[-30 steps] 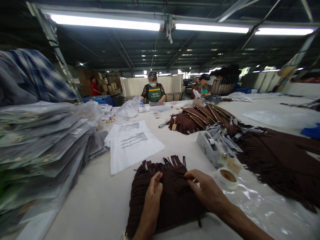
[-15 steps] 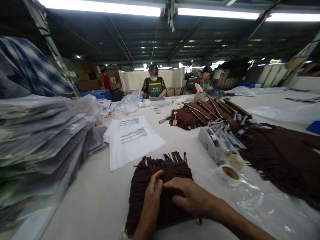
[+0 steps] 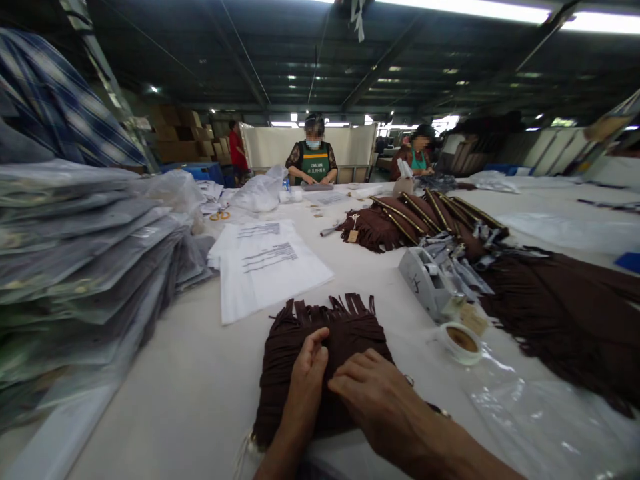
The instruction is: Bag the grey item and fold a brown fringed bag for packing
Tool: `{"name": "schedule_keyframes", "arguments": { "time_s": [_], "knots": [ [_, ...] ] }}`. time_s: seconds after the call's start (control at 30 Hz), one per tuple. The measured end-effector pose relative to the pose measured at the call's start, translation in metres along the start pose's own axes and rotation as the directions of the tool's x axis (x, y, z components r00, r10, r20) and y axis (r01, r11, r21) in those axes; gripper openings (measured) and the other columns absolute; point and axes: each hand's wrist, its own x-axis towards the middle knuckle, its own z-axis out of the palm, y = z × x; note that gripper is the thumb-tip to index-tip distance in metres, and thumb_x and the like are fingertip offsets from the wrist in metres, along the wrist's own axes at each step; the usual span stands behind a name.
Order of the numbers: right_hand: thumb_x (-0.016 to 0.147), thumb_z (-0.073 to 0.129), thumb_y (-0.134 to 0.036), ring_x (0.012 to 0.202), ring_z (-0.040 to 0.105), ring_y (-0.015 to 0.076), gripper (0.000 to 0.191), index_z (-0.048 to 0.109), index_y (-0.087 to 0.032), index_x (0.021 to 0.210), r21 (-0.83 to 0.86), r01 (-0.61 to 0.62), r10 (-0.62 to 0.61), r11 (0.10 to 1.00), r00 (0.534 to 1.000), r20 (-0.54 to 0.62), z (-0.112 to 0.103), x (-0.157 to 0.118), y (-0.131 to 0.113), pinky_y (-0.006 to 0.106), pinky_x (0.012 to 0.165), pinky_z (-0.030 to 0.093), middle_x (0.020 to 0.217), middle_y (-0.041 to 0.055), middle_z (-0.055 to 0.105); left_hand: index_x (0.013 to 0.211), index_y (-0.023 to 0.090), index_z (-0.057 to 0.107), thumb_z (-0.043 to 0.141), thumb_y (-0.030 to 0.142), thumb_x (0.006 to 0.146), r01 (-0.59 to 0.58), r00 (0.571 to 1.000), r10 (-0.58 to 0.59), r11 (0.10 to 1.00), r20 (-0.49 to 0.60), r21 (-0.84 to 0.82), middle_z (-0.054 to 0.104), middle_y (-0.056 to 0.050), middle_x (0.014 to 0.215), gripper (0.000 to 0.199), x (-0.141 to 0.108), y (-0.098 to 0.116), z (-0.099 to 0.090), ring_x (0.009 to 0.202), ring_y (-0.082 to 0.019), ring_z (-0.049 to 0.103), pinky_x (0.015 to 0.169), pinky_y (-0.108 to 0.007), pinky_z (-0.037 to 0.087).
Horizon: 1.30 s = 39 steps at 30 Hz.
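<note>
Fabric [image 3: 345, 337] beneath loosely resting left hand [image 3: 306, 383] and curled right hand [image 3: 383, 400], the latter newly drawn inward, focusing handling mid-piece, any pinch impossible to tell.

Two bare hands work over a fringed brown piece on a white table [image 3: 170, 373], the left hand [image 3: 307, 380] laid flat along it and the right hand [image 3: 373, 397] bent over its middle, fingers curled, as printed white bags [image 3: 270, 267] lie just beyond, a gray tape dispenser [image 3: 425, 283] and a tape roll [image 3: 461, 343] sit to the right, bagged goods [image 3: 85, 253] rise in a stack at left, and a masked person in a green apron [image 3: 315, 160] works across the table
</note>
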Motion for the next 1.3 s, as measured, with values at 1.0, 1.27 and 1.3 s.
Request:
{"name": "schedule_keyframes", "arguments": {
  "time_s": [1.0, 1.27, 1.3],
  "knots": [
    [0.093, 0.049, -0.020, 0.086, 0.067, 0.0198, 0.018, 0.064, -0.024, 0.101, 0.267, -0.237, 0.310, 0.934, 0.909, -0.278, 0.025, -0.056, 0.058, 0.032, 0.077, 0.055, 0.094, 0.0055, 0.071, 0.119, 0.020, 0.062, 0.062, 0.048, 0.081, 0.039, 0.999, -0.036, 0.994, 0.026, -0.103, 0.061, -0.009, 0.133, 0.047, -0.002, -0.001, 0.004, 0.133, -0.026, 0.048, 0.116, -0.038, 0.032],
    [0.074, 0.045, 0.002, 0.086, 0.062, 0.0255, 0.042, 0.065, -0.019, 0.105, -0.136, -0.312, 0.292, 0.940, 0.945, -0.149, 0.034, -0.028, 0.079, 0.040, 0.078, 0.050, 0.093, 0.0071, 0.069, 0.121, 0.020, 0.061, 0.059, 0.045, 0.085, 0.005, 0.999, -0.002, 0.997, 0.032, -0.081, 0.059, -0.009, 0.136, 0.044, -0.002, -0.006, 0.002, 0.135, -0.026, 0.046, 0.117, -0.041, 0.030],
    [0.074, 0.045, 0.002, 0.086, 0.061, 0.0254, 0.042, 0.064, -0.019, 0.105, -0.138, -0.311, 0.290, 0.940, 0.945, -0.153, 0.035, -0.025, 0.076, 0.039, 0.078, 0.050, 0.093, 0.0071, 0.068, 0.121, 0.020, 0.061, 0.059, 0.044, 0.085, 0.003, 0.999, -0.001, 0.997, 0.032, -0.082, 0.059, -0.009, 0.136, 0.043, -0.002, -0.006, 0.002, 0.134, -0.026, 0.046, 0.118, -0.041, 0.029]
  ]
}}
